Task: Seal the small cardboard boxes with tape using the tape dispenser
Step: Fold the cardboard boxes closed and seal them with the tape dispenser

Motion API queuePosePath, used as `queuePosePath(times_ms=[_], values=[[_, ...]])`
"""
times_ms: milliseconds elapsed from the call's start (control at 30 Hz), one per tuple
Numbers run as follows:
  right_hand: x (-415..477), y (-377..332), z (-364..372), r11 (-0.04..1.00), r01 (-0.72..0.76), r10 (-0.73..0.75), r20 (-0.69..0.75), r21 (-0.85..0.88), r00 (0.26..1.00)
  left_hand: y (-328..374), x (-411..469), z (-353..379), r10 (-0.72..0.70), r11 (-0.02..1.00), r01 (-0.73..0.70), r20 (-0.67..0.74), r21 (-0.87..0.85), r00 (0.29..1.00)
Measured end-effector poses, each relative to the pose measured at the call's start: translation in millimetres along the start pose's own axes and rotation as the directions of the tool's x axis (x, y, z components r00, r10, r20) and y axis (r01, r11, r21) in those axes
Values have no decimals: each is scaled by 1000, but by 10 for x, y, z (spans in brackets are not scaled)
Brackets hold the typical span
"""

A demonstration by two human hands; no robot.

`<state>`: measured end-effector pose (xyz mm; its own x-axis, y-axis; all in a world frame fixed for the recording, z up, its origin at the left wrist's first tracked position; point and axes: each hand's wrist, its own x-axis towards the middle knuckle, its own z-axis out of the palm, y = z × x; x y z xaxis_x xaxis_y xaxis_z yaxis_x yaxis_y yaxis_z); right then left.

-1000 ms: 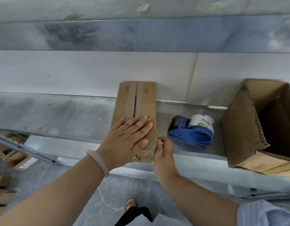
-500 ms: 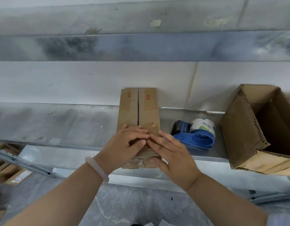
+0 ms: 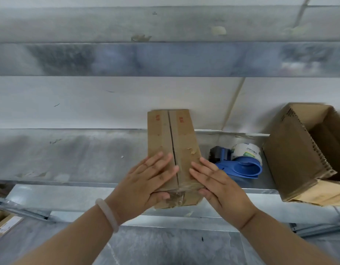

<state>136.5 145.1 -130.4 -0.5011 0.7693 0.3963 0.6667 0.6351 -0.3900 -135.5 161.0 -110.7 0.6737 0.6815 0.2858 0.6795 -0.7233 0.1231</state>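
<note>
A small brown cardboard box (image 3: pixel 173 134) lies on the metal shelf (image 3: pixel 69 161), its two top flaps meeting along a centre seam. My left hand (image 3: pixel 146 180) lies flat on the left flap at the near end, thumb under the box's near edge. My right hand (image 3: pixel 220 186) presses flat on the right flap and the box's right side. A strip of clear tape covers the near end between the hands. The blue tape dispenser (image 3: pixel 240 163) with a white roll lies on the shelf just right of the box, untouched.
A large open cardboard carton (image 3: pixel 291 159) stands tipped at the shelf's right end. White wall panels rise behind the shelf. Flat cardboard boxes (image 3: pixel 4 222) lie on the grey floor at lower left.
My right hand has come up from the box's near corner onto the right flap. Both hands have spread apart to either side of the seam.
</note>
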Motion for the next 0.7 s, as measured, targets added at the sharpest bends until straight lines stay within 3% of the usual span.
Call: queuePosePath(times_ms=[67,133,233,300,400,467,533,600,633,700], values=[[-63,-170,84,970,-169,176,-28,177,984,101,-60,77,-205,947,187,-45,-260,978],[-90,-420,196,810,-332,393,-27,483,919,279,-77,122,-406,781,323,-42,-535,913],[-18,-725,282,457,-418,635,41,785,772,549,-14,110,-647,328,368,77,-870,759],[28,-789,288,340,-441,715,76,831,695,625,18,123,-693,129,386,196,-913,694],[74,-786,296,257,-478,770,121,840,626,623,35,158,-736,-15,409,287,-912,614],[77,-763,291,234,-500,799,129,834,588,599,50,111,-732,-84,385,319,-919,602],[89,-709,264,257,-554,819,126,792,560,550,51,48,-715,-109,377,336,-920,613],[88,-655,198,293,-609,812,145,737,566,491,39,7,-675,-34,374,297,-927,675],[78,-632,165,336,-597,789,128,729,601,461,16,-2,-658,65,376,244,-924,713],[71,-625,80,480,-536,719,38,695,694,386,-26,-45,-584,434,380,66,-817,809]])
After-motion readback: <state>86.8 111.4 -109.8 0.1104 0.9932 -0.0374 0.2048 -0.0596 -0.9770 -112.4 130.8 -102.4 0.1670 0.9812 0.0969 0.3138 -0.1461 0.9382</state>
